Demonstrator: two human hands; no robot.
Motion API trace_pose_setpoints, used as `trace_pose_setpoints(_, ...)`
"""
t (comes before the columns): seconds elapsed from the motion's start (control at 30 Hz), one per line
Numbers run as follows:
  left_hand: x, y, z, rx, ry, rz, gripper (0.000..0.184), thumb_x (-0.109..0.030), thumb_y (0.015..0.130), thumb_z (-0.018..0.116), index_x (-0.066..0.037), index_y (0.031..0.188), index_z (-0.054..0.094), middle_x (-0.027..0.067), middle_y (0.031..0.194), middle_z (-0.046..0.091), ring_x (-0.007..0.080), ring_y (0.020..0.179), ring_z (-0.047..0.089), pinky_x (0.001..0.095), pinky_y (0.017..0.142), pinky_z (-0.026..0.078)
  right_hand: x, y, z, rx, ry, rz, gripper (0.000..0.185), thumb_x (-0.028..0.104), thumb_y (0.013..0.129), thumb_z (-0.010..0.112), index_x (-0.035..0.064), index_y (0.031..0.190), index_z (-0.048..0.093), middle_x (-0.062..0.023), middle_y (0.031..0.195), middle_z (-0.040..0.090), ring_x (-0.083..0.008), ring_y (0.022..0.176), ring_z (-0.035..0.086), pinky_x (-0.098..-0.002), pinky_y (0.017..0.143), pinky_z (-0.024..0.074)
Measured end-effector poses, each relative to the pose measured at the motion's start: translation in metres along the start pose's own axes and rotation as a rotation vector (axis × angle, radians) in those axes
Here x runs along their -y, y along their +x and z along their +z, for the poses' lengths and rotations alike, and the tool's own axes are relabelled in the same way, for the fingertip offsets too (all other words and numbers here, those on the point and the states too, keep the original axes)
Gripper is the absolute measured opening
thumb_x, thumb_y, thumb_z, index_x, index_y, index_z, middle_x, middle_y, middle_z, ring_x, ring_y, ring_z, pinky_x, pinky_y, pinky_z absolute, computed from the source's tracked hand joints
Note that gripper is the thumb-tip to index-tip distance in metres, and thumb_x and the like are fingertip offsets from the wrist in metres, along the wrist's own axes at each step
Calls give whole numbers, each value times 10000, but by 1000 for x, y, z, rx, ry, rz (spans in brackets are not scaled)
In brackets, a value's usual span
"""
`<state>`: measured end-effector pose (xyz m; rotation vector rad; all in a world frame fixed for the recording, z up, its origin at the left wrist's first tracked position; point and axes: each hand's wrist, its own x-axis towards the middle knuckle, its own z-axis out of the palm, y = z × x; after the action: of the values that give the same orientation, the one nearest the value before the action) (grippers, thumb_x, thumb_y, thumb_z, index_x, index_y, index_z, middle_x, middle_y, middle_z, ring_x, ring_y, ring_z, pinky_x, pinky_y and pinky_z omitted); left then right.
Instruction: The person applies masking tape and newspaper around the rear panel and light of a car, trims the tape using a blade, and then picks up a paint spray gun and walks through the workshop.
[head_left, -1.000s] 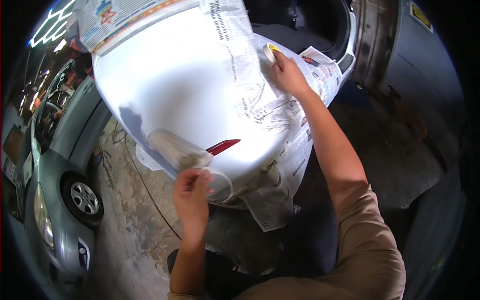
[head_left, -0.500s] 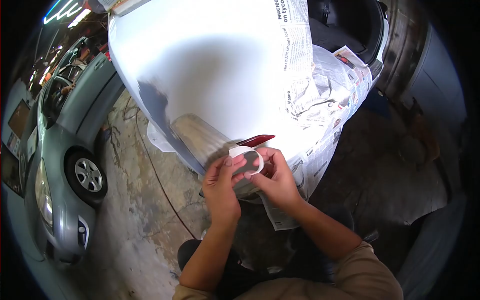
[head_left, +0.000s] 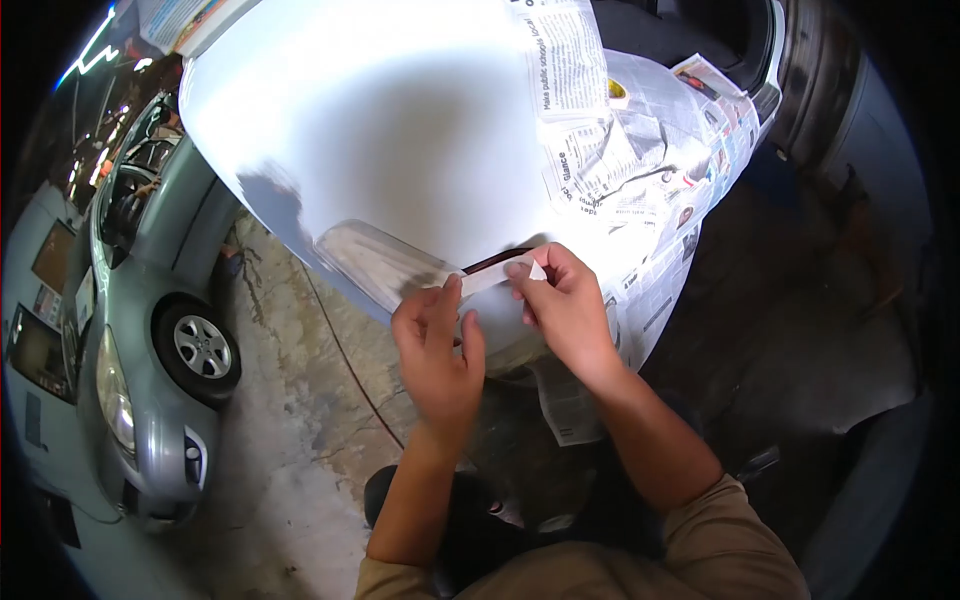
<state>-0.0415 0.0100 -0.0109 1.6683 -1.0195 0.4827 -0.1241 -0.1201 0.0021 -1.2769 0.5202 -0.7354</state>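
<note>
A short strip of white masking tape (head_left: pixel 487 280) lies along the lower side of a narrow dark red light piece (head_left: pixel 497 261) on the white car body panel (head_left: pixel 420 130). At the strip's left end, my left hand (head_left: pixel 437 350) touches it with a fingertip, its thumb held apart. My right hand (head_left: pixel 568 305) pinches the right end between thumb and forefinger, where a corner of tape sticks up. Just left of the strip is a clear, hazy plastic-looking area (head_left: pixel 375 262) on the panel's corner.
Newspaper (head_left: pixel 570 70) and crumpled masking sheets (head_left: pixel 660 150) cover the right side of the car. A grey car (head_left: pixel 160 330) stands on the left. A thin hose (head_left: pixel 345 355) crosses the concrete floor. Farther off, an open trunk (head_left: pixel 680 40) shows at top right.
The tape went from a curled loop held between both hands to a straightened strip against the panel below the red piece. My left fingers have spread. The view has shifted slightly.
</note>
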Motion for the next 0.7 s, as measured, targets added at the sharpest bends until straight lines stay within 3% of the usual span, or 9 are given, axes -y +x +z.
trace_pose_setpoints(0.13, 14, 5, 0, 38, 156, 99, 311, 42, 887, 727, -29, 1190, 716, 104, 1139, 531, 141, 824, 574, 257, 634, 479, 9, -1, 1, 21, 37, 53, 186, 197, 986, 664, 16, 954, 636, -11, 753, 608, -62, 595, 517, -237, 542, 419)
trace_pose_setpoints(0.43, 18, 15, 10, -34, 255, 223, 188, 84, 886, 704, -2, 1051, 728, 117, 969, 604, 227, 838, 603, 324, 726, 504, 9, 6, -4, 21, 2, 64, 217, 219, 975, 670, 23, 894, 620, -20, 710, 613, -82, 559, 533, -256, 536, 449)
trace_pose_setpoints(0.53, 20, 15, 12, -57, 258, 253, 171, 94, 881, 700, 2, 1023, 722, 120, 963, 611, 227, 841, 604, 323, 725, 505, 0, 14, -10, -48, -21, -43, 250, 234, 962, 673, 17, 853, 616, -36, 699, 629, -96, 560, 560, -269, 536, 466)
trace_pose_setpoints(0.7, 23, 14, 17, -34, 234, 259, 181, 102, 877, 693, 6, 1027, 721, 118, 959, 613, 224, 830, 600, 319, 708, 497, 6, 19, -23, -57, 23, 22, 269, 234, 936, 669, 7, 799, 619, -51, 674, 633, -109, 557, 576, -282, 533, 481)
